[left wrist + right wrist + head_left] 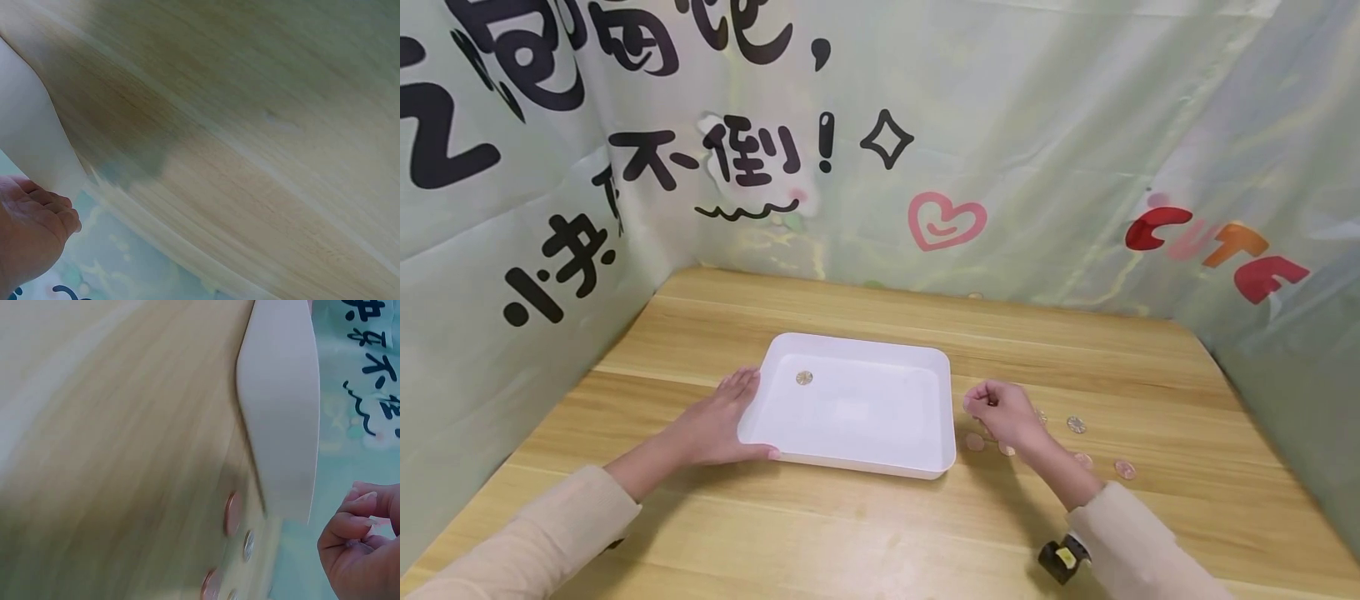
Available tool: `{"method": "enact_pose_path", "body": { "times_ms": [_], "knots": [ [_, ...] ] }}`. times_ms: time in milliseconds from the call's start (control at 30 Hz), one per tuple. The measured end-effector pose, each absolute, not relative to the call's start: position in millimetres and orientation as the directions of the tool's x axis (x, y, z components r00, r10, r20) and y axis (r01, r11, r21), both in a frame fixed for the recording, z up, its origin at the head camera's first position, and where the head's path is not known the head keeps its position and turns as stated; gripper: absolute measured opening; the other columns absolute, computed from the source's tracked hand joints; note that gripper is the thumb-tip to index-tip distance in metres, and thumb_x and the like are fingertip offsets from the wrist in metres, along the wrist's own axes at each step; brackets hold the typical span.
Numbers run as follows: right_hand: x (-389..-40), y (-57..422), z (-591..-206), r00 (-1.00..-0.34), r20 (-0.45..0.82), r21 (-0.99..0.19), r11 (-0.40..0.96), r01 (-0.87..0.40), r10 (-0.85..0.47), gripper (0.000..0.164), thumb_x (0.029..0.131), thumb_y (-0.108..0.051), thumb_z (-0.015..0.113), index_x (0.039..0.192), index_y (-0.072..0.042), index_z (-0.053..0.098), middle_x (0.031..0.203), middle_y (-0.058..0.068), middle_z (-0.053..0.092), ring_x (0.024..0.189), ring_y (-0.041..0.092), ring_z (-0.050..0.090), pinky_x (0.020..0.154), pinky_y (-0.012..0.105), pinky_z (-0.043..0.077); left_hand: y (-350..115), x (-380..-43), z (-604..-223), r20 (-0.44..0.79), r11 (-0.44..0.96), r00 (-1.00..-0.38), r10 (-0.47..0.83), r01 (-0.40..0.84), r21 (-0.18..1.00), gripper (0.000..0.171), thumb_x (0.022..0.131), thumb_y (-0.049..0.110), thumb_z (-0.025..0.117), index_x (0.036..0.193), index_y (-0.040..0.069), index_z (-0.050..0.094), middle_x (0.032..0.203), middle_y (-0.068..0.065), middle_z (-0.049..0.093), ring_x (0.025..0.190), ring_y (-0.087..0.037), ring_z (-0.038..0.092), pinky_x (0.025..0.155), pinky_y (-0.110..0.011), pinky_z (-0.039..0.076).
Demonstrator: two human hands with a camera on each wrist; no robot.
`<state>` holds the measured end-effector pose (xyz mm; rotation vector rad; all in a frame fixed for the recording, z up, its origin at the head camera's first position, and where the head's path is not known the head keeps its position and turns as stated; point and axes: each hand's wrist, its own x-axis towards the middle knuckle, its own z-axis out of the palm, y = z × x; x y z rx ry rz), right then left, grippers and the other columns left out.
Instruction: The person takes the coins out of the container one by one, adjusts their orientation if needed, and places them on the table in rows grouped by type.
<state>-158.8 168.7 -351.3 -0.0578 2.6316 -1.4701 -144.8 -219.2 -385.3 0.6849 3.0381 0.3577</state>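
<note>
A white rectangular tray (850, 408) lies on the wooden table, with one coin (804, 378) inside near its far left corner. My left hand (726, 425) grips the tray's left end, thumb along the front edge and fingers against the side wall. Just off the tray's right rim, my right hand (1003, 408) is raised with thumb and forefinger pinched together. A small pale edge at those fingertips looks like a coin, mostly hidden. Beneath and beside that hand lie several coins, among them a copper coin (232, 514) and a silver coin (1077, 425).
The wooden table (880, 542) reaches back to a printed cloth (1052, 150) hung behind it and on both sides. Another copper coin (1124, 469) lies farther right. A black device (1063, 558) is by the right sleeve.
</note>
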Motion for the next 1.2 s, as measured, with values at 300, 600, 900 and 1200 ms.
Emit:
{"method": "enact_pose_path", "body": {
  "times_ms": [300,600,900,1200],
  "knots": [
    [-169.7,131.6,-354.2,-0.987,-0.096,-0.876,0.483,0.023,-0.127,0.011,0.087,-0.006,0.059,0.084,0.005,0.059,0.062,-0.002,0.048,0.048,0.007,0.039,0.042,0.016,0.032,-219.3,-144.0,-383.9,0.031,0.884,-0.909,0.415,0.411,0.222,0.113,0.07,0.066,0.063,0.139,-0.015,0.025,0.148,-0.029,0.024,0.138,-0.043,0.022,0.113,-0.051,0.024],
    [-179.6,92.4,-353.4,-0.981,-0.087,-0.888,0.459,-0.003,-0.174,0.009,0.086,-0.005,0.062,0.083,0.003,0.06,0.061,-0.002,0.048,0.049,0.008,0.041,0.045,0.018,0.034,-220.0,-143.7,-384.6,0.035,0.882,-0.908,0.418,0.414,0.226,0.113,0.07,0.066,0.064,0.139,-0.015,0.026,0.147,-0.03,0.025,0.138,-0.044,0.022,0.113,-0.052,0.024],
    [-185.1,56.1,-347.2,-0.973,-0.047,-0.908,0.416,-0.053,-0.227,0.008,0.085,-0.005,0.064,0.082,0.002,0.061,0.061,-0.003,0.048,0.048,0.008,0.041,0.045,0.019,0.035,-219.6,-144.6,-384.4,0.037,0.878,-0.905,0.423,0.42,0.228,0.113,0.07,0.065,0.064,0.139,-0.015,0.025,0.147,-0.03,0.026,0.138,-0.044,0.022,0.113,-0.052,0.024],
    [-198.1,16.5,-350.8,-0.968,-0.004,-0.893,0.436,-0.109,-0.25,0.009,0.084,-0.006,0.066,0.085,0.003,0.063,0.066,-0.001,0.051,0.054,0.007,0.045,0.047,0.015,0.039,-219.5,-145.7,-384.8,0.038,0.88,-0.909,0.415,0.411,0.239,0.114,0.069,0.067,0.064,0.139,-0.015,0.026,0.147,-0.03,0.026,0.138,-0.044,0.023,0.112,-0.052,0.026]
  ]
}}
